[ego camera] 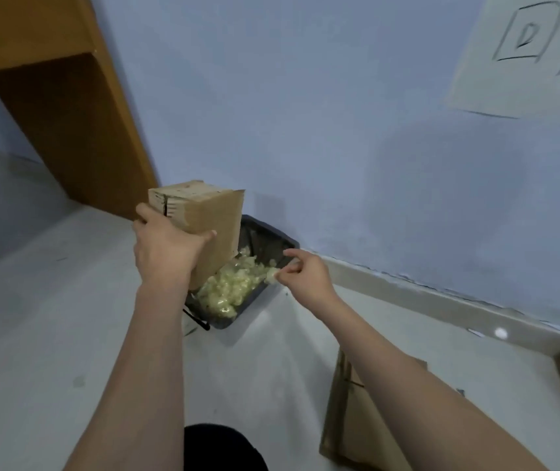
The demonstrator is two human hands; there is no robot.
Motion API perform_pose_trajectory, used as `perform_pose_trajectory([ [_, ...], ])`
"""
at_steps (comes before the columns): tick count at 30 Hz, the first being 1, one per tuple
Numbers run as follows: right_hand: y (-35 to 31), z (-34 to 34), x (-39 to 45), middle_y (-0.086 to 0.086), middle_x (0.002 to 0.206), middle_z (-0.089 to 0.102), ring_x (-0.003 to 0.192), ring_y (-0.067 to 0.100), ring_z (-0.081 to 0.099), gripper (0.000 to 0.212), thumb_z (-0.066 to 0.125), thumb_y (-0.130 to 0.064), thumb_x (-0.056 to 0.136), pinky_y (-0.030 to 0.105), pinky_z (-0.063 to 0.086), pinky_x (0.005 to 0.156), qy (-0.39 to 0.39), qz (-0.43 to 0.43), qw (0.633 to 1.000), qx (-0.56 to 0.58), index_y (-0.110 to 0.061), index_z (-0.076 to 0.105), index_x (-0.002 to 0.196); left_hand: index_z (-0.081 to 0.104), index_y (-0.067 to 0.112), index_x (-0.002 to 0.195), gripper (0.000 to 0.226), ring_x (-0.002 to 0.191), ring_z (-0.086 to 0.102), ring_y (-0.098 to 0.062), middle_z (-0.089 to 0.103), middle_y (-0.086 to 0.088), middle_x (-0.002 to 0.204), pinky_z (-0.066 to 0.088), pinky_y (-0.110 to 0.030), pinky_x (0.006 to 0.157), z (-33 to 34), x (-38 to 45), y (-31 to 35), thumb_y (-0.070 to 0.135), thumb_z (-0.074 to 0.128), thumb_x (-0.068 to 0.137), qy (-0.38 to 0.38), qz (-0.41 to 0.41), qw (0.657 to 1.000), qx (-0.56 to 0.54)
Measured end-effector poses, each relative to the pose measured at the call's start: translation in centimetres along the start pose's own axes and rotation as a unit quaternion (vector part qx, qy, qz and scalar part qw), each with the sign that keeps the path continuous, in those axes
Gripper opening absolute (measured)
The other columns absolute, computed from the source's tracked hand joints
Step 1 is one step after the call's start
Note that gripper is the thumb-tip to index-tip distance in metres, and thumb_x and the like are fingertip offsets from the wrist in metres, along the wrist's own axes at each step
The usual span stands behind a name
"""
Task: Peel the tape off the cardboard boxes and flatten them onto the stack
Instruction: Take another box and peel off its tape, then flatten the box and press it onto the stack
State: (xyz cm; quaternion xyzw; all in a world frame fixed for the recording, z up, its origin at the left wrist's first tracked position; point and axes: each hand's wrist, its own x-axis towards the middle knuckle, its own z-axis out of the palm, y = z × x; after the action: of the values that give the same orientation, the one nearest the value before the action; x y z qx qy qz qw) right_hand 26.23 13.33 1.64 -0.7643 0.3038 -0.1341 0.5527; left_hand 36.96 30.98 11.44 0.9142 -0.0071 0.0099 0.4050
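Tape wad over the bin
Left hand (166, 248) gripped a cardboard box (200, 226) above the black bin (271, 232); right hand (300, 271) pinched a crumpled tape wad (271, 275) at its rim.

1. Two bare forearms are showing, with no sleeves reaching into view.
2. The left hand (166, 248) is wearing no glove, ring or watch.
3. The right hand (305, 271) is likewise wearing nothing, and its wrist is bare.
4. A rounded black shape (224, 448) is showing at the bottom edge; what it is cannot be told.
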Motion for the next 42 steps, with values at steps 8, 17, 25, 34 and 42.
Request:
perform_pose_trajectory([
  [8, 4.4, 7.1, 7.1, 0.008, 0.082, 0.061, 0.074, 0.02, 0.057, 0.013, 0.056, 0.004, 0.083, 0.023, 0.046, 0.059, 0.023, 0.014, 0.995, -0.099, -0.007, 0.06, 0.079, 0.028, 0.011, 0.146, 0.106, 0.13, 0.048, -0.043, 0.043, -0.019, 0.143, 0.045, -0.053, 0.102, 1.7, 2.2, -2.6, 0.044, 0.091, 0.069, -0.01, -0.045, 0.999, 0.029],
  [17, 7.2, 12.1, 9.5, 0.018, 0.101, 0.066, 0.095, 0.028, 0.06, 0.02, 0.048, 0.0, 0.094, 0.034, 0.048, 0.079, -0.023, -0.009, 0.961, -0.275, 0.003, 0.068, 0.093, 0.029, 0.013, 0.143, 0.1, 0.129, 0.049, -0.039, 0.045, -0.015, 0.141, 0.044, -0.047, 0.101, 1.9, 2.1, -2.7, 0.043, 0.091, 0.07, -0.019, -0.042, 0.999, 0.024],
  [25, 6.5, 13.6, 9.8, 0.008, 0.115, 0.055, 0.119, 0.029, 0.048, 0.014, 0.051, -0.005, 0.087, 0.044, 0.029, 0.105, -0.022, 0.049, 0.924, -0.38, -0.014, 0.061, 0.091, 0.027, 0.014, 0.144, 0.102, 0.13, 0.049, -0.036, 0.045, -0.013, 0.142, 0.046, -0.046, 0.1, 2.1, 1.8, -2.1, 0.045, 0.09, 0.07, -0.036, -0.044, 0.998, 0.023],
  [34, 7.6, 13.3, 9.8, 0.01, 0.077, 0.059, 0.074, 0.027, 0.059, 0.016, 0.049, -0.001, 0.086, 0.037, 0.053, 0.07, 0.077, 0.111, 0.979, -0.155, -0.006, 0.058, 0.074, 0.027, 0.014, 0.143, 0.101, 0.129, 0.049, -0.035, 0.046, -0.013, 0.141, 0.046, -0.045, 0.099, 1.6, 1.8, -2.7, 0.046, 0.09, 0.07, -0.04, -0.043, 0.998, 0.014],
  [42, 7.9, 13.0, 8.2, 0.005, 0.069, 0.056, 0.068, 0.026, 0.057, 0.027, 0.049, -0.009, 0.095, 0.031, 0.044, 0.06, 0.092, 0.062, 0.979, -0.173, -0.008, 0.055, 0.068, 0.027, 0.013, 0.144, 0.102, 0.128, 0.05, -0.035, 0.046, -0.014, 0.14, 0.046, -0.045, 0.096, 1.6, 1.9, -2.9, 0.048, 0.089, 0.07, -0.044, -0.043, 0.998, 0.016],
])
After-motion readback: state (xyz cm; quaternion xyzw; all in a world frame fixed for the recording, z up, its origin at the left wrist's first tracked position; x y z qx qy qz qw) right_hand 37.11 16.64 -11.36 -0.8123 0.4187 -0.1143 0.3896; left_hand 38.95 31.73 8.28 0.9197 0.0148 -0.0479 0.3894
